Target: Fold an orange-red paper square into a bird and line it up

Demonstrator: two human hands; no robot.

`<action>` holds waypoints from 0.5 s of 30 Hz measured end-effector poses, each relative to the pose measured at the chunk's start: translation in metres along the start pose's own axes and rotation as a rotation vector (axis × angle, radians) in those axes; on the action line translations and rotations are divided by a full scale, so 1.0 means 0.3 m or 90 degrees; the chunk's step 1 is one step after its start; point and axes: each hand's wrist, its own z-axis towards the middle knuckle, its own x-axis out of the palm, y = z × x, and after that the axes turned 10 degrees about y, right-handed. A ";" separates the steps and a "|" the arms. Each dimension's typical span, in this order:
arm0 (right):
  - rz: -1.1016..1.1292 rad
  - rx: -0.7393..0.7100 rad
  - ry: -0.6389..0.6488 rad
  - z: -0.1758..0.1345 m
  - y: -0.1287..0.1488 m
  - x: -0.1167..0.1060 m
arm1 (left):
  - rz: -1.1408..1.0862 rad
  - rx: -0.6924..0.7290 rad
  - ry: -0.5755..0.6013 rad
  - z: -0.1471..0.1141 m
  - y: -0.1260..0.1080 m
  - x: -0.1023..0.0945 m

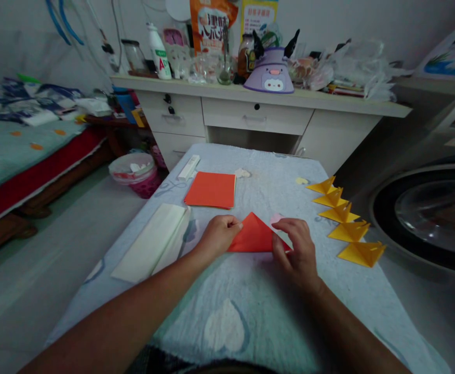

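A red sheet of origami paper (253, 234), folded into a triangle, lies on the cloth-covered table with its peak pointing away from me. My left hand (222, 234) pinches its left slanting edge between thumb and fingers. At the right corner, my right hand (295, 246) is curved with thumb and forefinger apart; the thumb is at the paper, though I cannot tell how firmly it touches. Beyond my left hand sits a stack of orange-red square paper (212, 189). Several folded yellow paper pieces (350, 231) stand in a row along the table's right side.
Left of my hands lies a white folded packet (151, 241), with a small white box (189, 167) farther back. A white cabinet (173, 117) holding bottles and a purple visor (270, 70) borders the far end. A washing machine (438, 150) stands right, a pink bin (137, 174) left.
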 end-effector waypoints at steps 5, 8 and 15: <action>-0.074 -0.059 0.153 -0.009 0.023 0.043 | 0.093 -0.027 -0.036 0.037 -0.007 -0.010; -0.103 -0.027 0.229 -0.016 0.019 0.075 | 0.162 -0.040 -0.035 0.037 -0.014 -0.009; -0.131 0.060 0.378 -0.021 0.029 0.092 | 0.305 -0.076 -0.011 0.036 -0.041 -0.008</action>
